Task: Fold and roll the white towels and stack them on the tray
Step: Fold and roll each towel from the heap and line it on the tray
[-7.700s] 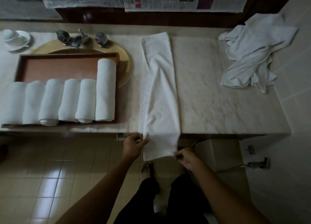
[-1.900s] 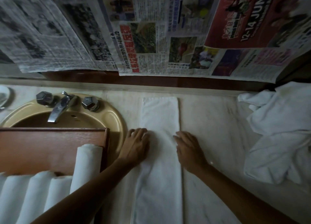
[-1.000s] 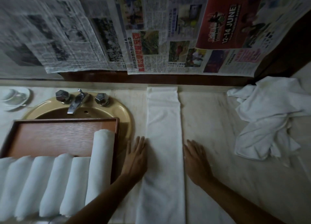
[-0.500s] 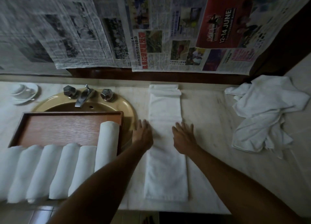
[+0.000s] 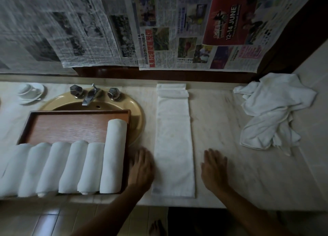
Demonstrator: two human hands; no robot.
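Head view — folded towel [image 5: 174,147] lies between flat, spread left hand [image 5: 141,168] and right hand [image 5: 214,170] — neither holding it.

A long folded white towel [image 5: 174,143] is laid flat on the marble counter [image 5: 221,129], its far end turned over a bit. It's flanked by the left hand [image 5: 142,170] and right hand [image 5: 214,170], fingers straight, palms down. Six rolled towels [image 5: 71,166] are lined up on the wooden tray [image 5: 71,125] over the sink [image 5: 136,108]. A crumpled towel pile [image 5: 273,111] is seen far right.
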